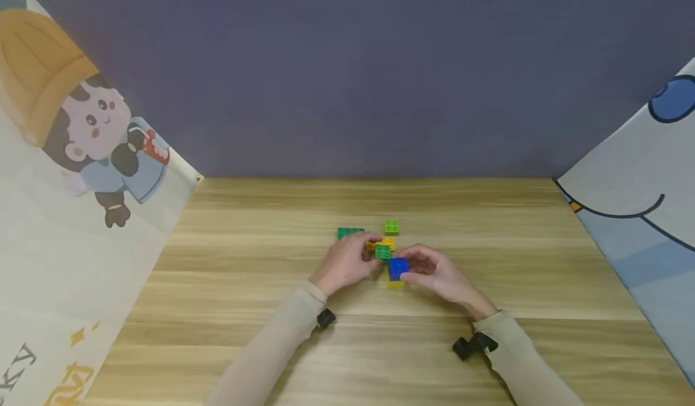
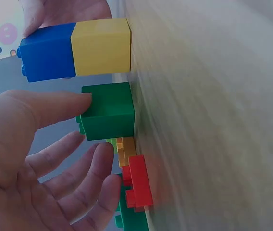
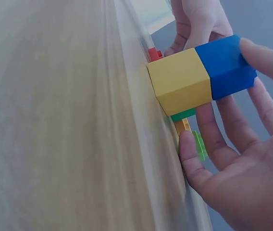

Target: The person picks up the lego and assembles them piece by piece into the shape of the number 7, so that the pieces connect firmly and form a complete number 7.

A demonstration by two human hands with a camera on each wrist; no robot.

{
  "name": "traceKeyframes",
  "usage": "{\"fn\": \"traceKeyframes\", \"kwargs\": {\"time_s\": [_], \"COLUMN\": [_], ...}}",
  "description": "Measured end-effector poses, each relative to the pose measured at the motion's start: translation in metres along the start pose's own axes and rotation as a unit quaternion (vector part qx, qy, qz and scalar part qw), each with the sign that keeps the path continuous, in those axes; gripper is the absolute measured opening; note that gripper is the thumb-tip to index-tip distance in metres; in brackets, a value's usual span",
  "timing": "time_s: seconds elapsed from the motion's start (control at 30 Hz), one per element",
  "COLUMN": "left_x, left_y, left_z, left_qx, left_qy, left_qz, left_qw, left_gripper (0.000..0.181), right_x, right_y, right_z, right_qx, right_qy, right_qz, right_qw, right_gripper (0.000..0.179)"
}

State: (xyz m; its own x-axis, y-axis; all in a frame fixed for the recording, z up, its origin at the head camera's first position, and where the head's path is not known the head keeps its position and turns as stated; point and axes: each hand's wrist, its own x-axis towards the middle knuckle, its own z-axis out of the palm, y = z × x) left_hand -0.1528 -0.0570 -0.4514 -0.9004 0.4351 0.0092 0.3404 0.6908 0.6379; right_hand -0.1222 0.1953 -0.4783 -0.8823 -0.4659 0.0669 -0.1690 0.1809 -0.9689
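A blue block (image 1: 399, 265) sits on top of a yellow block (image 2: 103, 47), making a short upright stack on the table. My right hand (image 1: 438, 273) pinches the blue block, thumb on its near side and fingers behind. Just left of the stack stands a green block (image 1: 382, 251). My left hand (image 1: 347, 262) holds the green block, with the thumb pressed against its near face and the fingers curved around the far left side. In the left wrist view a low red brick (image 2: 140, 181) lies beside the left fingertips, mostly hidden from the head view by that hand.
Behind the hands lie a lime green brick (image 1: 391, 227), an orange-yellow brick (image 1: 388, 242) and a long dark green brick (image 1: 350, 232). They stand on a wood-grain table (image 1: 260, 213) with a dark panel (image 1: 369, 80) behind it and printed panels at both sides.
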Motion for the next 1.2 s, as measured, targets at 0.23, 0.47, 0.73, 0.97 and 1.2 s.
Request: {"fn": "traceKeyframes", "kwargs": {"time_s": [0.23, 0.47, 0.73, 0.97, 1.2], "left_x": [0.0037, 0.0012, -0.0025, -0.0033, -0.0041], "left_y": [-0.0007, -0.003, -0.0061, -0.0079, -0.0094], "left_z": [-0.0008, -0.0012, -0.0041, -0.0038, -0.0033], "left_qx": [0.03, 0.02, 0.017, 0.03, 0.024], "left_qy": [-0.004, -0.003, 0.016, 0.01, 0.003], "left_qz": [0.001, -0.003, -0.008, -0.002, -0.006], "left_qw": [0.9995, 0.9998, 0.9997, 0.9995, 0.9997], "left_gripper": [0.046, 0.042, 0.042, 0.042, 0.04], "right_x": [0.0012, 0.0017, 0.0006, -0.0008, -0.0012], "right_y": [-0.0003, 0.002, 0.0029, 0.0015, 0.0017], "right_z": [0.0019, 0.0025, 0.0021, 0.0022, 0.0018], "right_qx": [-0.001, 0.003, -0.003, -0.005, -0.006], "right_qy": [0.007, 0.003, 0.01, 0.015, 0.014], "right_qz": [0.023, 0.021, 0.031, 0.031, 0.035], "right_qw": [0.9997, 0.9998, 0.9995, 0.9994, 0.9993], "right_gripper": [0.038, 0.037, 0.036, 0.036, 0.037]}}
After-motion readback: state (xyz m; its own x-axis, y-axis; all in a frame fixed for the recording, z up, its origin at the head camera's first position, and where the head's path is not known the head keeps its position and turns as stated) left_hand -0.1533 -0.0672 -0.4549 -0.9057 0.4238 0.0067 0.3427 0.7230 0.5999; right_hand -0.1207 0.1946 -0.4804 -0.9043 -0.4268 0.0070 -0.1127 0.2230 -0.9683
